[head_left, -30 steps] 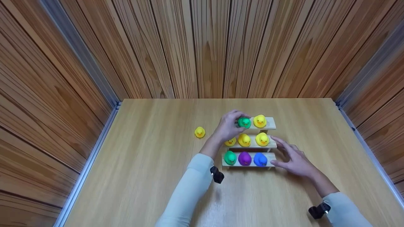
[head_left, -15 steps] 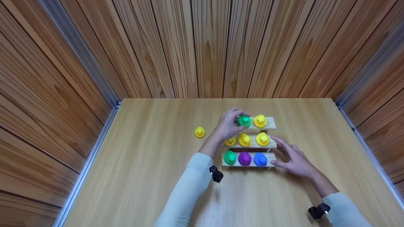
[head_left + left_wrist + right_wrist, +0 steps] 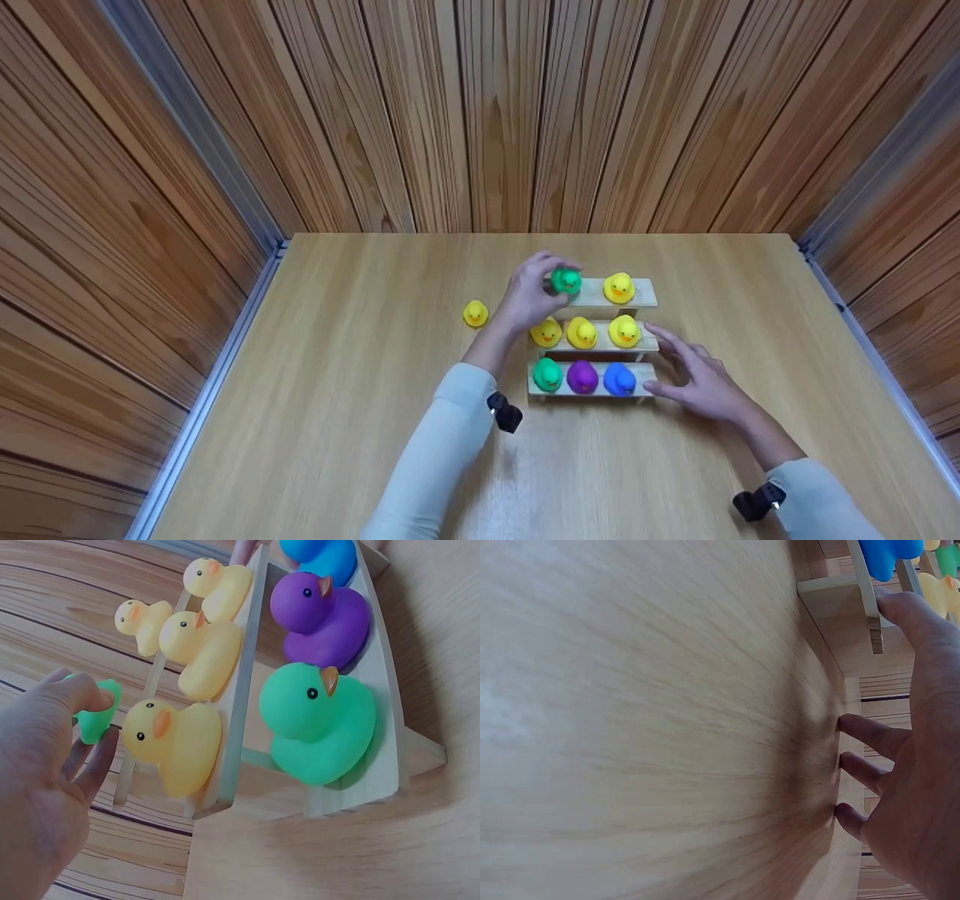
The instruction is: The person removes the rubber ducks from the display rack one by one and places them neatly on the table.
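Observation:
My left hand pinches a green rubber duck between thumb and fingers at the left end of the top shelf of a three-tier wooden stand. On that top shelf sits a yellow duck. Three yellow ducks, one of them close to the left hand, line the middle shelf. Along the bottom shelf are a green duck, a purple duck and a blue duck. My right hand is at the stand's right end, thumb by the bottom shelf, other fingertips down at the tabletop.
A lone yellow duck stands on the wooden table, left of the stand and just beside the left forearm. Wood-plank walls rise behind the table and at both sides, with metal rails along the side edges.
My left hand has drawn the green duck leftward and slightly back along the top shelf, widening its gap from the yellow duck there. The right hand has stayed put.

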Motion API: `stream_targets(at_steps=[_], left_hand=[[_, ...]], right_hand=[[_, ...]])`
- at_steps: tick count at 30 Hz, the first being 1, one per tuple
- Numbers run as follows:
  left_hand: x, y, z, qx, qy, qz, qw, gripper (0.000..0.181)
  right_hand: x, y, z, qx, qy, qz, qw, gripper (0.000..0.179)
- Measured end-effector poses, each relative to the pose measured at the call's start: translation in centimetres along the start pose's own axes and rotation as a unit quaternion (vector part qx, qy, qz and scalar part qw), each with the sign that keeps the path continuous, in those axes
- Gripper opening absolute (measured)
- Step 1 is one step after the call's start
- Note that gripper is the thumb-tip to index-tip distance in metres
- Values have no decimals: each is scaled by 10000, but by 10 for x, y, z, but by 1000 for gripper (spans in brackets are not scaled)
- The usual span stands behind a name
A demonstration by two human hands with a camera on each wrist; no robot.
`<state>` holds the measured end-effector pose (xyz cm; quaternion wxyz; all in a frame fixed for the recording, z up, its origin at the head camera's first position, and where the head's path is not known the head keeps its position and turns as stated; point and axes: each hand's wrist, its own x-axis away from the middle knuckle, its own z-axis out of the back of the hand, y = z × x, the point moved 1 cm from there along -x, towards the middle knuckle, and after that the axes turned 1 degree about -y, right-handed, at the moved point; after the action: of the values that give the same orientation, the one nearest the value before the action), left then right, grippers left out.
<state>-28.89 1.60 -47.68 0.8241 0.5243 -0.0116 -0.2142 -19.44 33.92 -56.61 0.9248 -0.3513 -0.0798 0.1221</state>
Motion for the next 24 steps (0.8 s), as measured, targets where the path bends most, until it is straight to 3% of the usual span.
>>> stream_targets(at_steps=[9, 18, 24], left_hand=[[4, -7, 12, 484, 210, 373, 9979, 46], [8, -14, 24, 508, 465, 398, 9968, 46], [11, -20, 33, 416, 769, 219, 9959, 41]], right_hand=[[0, 1, 0, 32, -6, 20, 10000, 94], [-1, 0, 1, 24, -16, 5, 10000, 94], [-2, 0, 0, -13, -37, -52, 10000, 95]])
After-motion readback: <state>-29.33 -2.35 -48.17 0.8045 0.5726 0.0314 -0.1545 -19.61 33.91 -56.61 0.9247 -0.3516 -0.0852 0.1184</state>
